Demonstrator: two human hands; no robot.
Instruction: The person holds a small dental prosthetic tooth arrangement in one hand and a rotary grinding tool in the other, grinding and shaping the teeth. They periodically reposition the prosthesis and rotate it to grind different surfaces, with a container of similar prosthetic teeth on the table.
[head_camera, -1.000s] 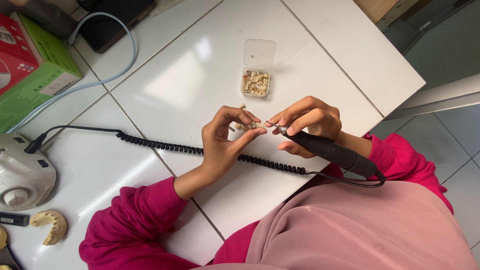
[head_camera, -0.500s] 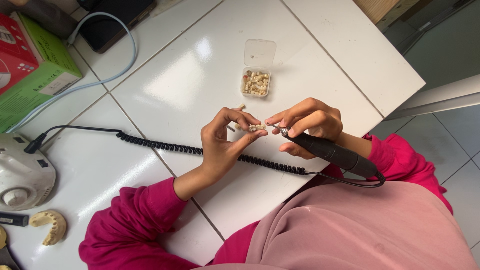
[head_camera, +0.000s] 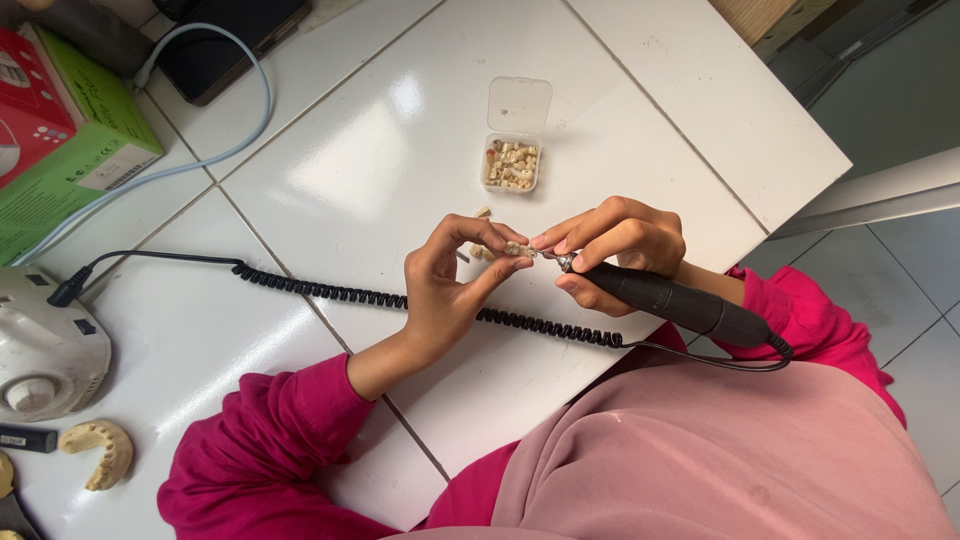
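The white tiled tabletop (head_camera: 330, 170) fills most of the view. The person's torso in pink cloth and magenta sleeves occupies the 5 to 7 o'clock edge.

At 10 o'clock stands a green and red carton (head_camera: 60, 140); a dark flat device (head_camera: 235, 40) lies at 11 o'clock, with a pale blue cable (head_camera: 240, 130) curving away from it. At 9 o'clock sits a white motor unit (head_camera: 45, 345). A black coiled cord (head_camera: 400, 300) runs from that side across the tabletop toward the centre, passing under the left hand. A plaster dental arch model (head_camera: 100, 452) lies at 8 o'clock, just below the motor unit.

A black rotary handpiece (head_camera: 670, 300) lies in the right hand (head_camera: 620, 245), body pointing to 4 o'clock, tip pointing to 9 o'clock. The fingers of this hand are curled and pressed around the front of the handpiece.

The left hand (head_camera: 450, 285), at centre, has thumb and forefinger pinching a small tooth-coloured piece (head_camera: 515, 248); the remaining fingers are loosely bent. The handpiece tip meets this piece, held above the tabletop.

At 12 o'clock from the hands rests a small clear box (head_camera: 512, 165), lid open, filled with similar pieces. A few loose pieces (head_camera: 482, 213) lie between box and hands.
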